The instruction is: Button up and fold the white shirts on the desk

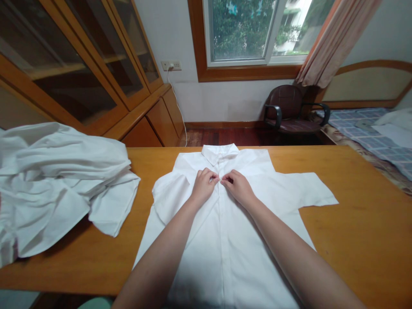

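Observation:
A white short-sleeved shirt (pixel 206 257) lies front up on the wooden table, its collar (pixel 222 152) toward the far edge. Its right-hand sleeve (pixel 309 189) stretches out flat, while the left-hand sleeve (pixel 170 193) is folded in over the body. My left hand (pixel 204 184) pinches the front placket a little below the collar. Just beside it, my right hand (pixel 236 185) pinches the same strip, fingertips nearly touching those of the left. Any button between the fingers is too small to make out.
A rumpled pile of white cloth (pixel 64 180) covers the left of the table (pixel 363 240). Beyond the far edge stand a glass-door cabinet (pixel 135 94), a dark armchair (pixel 286 107) and a bed (pixel 370 124). A pale green object (pixel 95 303) shows below the near edge.

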`<state>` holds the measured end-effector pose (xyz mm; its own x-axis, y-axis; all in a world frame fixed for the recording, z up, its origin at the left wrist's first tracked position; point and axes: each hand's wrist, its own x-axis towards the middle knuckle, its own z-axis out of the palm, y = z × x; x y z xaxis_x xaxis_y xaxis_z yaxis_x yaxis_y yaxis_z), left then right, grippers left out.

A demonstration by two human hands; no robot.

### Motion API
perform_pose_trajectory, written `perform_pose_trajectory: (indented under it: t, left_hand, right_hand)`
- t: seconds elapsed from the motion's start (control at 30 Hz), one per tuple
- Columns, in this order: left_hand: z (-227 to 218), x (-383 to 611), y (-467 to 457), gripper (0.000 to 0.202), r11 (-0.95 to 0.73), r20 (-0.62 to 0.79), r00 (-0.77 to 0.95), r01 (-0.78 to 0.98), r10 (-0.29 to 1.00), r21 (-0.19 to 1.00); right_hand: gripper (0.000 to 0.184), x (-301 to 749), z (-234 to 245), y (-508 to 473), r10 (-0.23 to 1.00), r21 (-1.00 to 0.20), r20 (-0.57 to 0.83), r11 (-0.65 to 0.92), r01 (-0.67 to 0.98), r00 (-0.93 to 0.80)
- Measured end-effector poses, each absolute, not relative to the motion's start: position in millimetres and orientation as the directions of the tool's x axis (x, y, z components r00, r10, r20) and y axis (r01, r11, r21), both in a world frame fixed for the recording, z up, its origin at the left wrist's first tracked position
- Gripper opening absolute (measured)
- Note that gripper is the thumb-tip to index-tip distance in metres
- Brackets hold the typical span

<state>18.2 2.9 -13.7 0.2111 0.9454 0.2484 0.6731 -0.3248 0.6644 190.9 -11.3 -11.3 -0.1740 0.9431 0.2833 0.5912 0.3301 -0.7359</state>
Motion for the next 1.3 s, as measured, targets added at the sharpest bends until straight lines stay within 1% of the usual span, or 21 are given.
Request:
perform_pose_trajectory:
  t: [0.37,0.5,0.6,0.67,0.77,0.8,0.87,0.97,1.1,1.2,1.3]
  left_hand:
    - [-17.9,17.9,4.8,0.007,-0.325,0.254,0.207,0.685,0.945,0.652]
    - [-17.5,17.7,4.6,0.007,-0.324,0.257,0.201,0.679,0.945,0.659]
    - [-17.5,17.2,4.6,0.007,-0.329,0.265,0.200,0.665,0.943,0.670]
    - [-17.5,16.9,4.8,0.007,-0.328,0.265,0.197,0.659,0.944,0.677]
    - [-17.0,17.1,4.9,0.007,-0.325,0.265,0.193,0.654,0.945,0.683]
    - [-16.5,17.3,4.9,0.007,-0.326,0.266,0.192,0.651,0.945,0.686]
    - [-15.3,17.7,4.5,0.007,-0.331,0.273,0.193,0.642,0.943,0.691]
    - [-12.6,18.0,3.7,0.006,-0.345,0.284,0.201,0.624,0.938,0.701]
    - [-9.5,16.9,3.3,0.006,-0.359,0.299,0.202,0.600,0.933,0.715]
    - [-9.7,16.3,4.2,0.008,-0.352,0.324,0.161,0.612,0.932,0.708]
    - [-11.2,16.7,4.6,0.011,-0.347,0.340,0.142,0.646,0.930,0.680]
  right_hand:
    - [0.006,190.9,-12.1,-12.6,0.938,-0.715,0.285,0.346,0.608,-0.200]
    - [0.007,190.6,-12.0,-14.1,0.938,-0.734,0.295,0.344,0.585,-0.181]
    - [0.009,190.7,-12.0,-14.9,0.943,-0.761,0.305,0.325,0.562,-0.131]
    - [0.017,190.9,-12.3,-15.1,0.949,-0.773,0.298,0.303,0.558,-0.103]
    - [0.038,191.5,-12.9,-15.3,0.951,-0.773,0.289,0.299,0.559,-0.109]
    - [0.042,191.8,-13.1,-15.3,0.948,-0.766,0.293,0.309,0.564,-0.123]
    - [0.045,192.2,-13.1,-15.5,0.940,-0.742,0.304,0.336,0.580,-0.156]
    - [0.040,192.1,-12.5,-15.9,0.931,-0.715,0.311,0.362,0.599,-0.191]
    - [0.028,191.1,-12.4,-16.1,0.938,-0.698,0.294,0.343,0.628,-0.186]
    - [0.020,190.9,-12.8,-15.9,0.947,-0.703,0.300,0.303,0.643,-0.118]
    - [0.018,192.0,-12.0,-15.6,0.943,-0.733,0.333,0.272,0.623,-0.019]
